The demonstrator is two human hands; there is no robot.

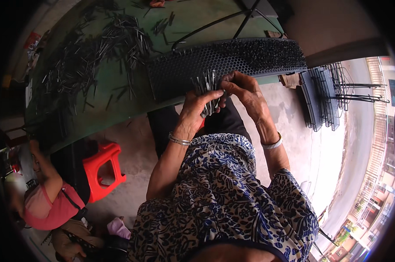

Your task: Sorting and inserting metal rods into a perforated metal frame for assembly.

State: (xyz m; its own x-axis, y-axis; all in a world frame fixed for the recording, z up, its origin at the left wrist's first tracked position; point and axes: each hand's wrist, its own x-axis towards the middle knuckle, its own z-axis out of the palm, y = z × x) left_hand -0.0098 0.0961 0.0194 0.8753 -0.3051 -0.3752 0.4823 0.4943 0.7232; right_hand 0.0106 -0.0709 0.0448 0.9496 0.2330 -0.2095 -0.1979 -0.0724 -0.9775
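My left hand (pixel 192 110) is closed round a bundle of thin, narrow strips (pixel 209 83). Their upper ends fan out above the thumb and some catch the light. Beside it, my right hand (pixel 244 89) is pinched, its fingertips close to the bundle's right side; what is between them is too small to make out. Just beyond both hands lies a black perforated rack (pixel 175 72) at the table's near edge. Its left part shows bare round holes, while small black pieces (pixel 271 54) crowd the right part.
Loose dark strips (pixel 97 50) lie heaped across the green table (pixel 106 122). Thin black rods (pixel 215 21) rise behind the rack. Several wire-framed racks (pixel 321 96) stand at the right. A red plastic stool (pixel 102 170) and another person (pixel 53 203) in pink are at the left.
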